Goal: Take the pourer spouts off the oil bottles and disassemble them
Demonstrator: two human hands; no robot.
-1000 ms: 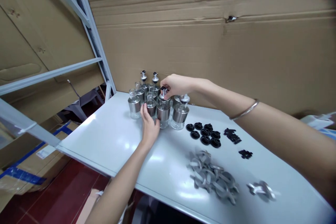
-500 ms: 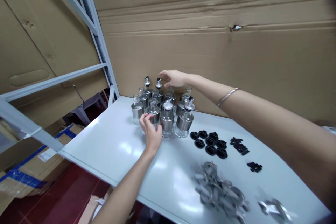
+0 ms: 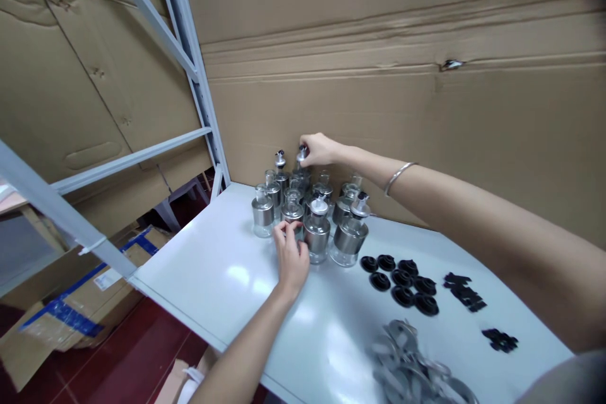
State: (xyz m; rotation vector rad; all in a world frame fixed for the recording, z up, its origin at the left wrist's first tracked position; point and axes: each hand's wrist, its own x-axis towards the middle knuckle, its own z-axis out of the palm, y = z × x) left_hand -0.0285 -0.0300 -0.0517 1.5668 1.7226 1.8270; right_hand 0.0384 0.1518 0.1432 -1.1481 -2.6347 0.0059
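Several small glass bottles with metal sleeves (image 3: 317, 221) stand clustered at the far side of a pale grey table (image 3: 227, 278). My left hand (image 3: 291, 255) is closed around the front of one bottle (image 3: 291, 209) in the cluster. My right hand (image 3: 320, 149) reaches over the group and pinches the metal pourer cap (image 3: 302, 153) of a bottle in the back row. A metal bangle (image 3: 396, 177) sits on my right wrist.
Black rubber rings (image 3: 402, 281) lie right of the bottles, with small black parts (image 3: 464, 293) beyond. A pile of grey metal clips (image 3: 416, 369) lies at the near edge. Cardboard (image 3: 402, 107) lines the back; a grey rack upright (image 3: 199, 76) stands left, boxes (image 3: 71, 303) below.
My right hand left the front bottle's cap, rose open, then closed on a back-row pourer cap. My left hand stayed at the front bottles. The view shifted left.
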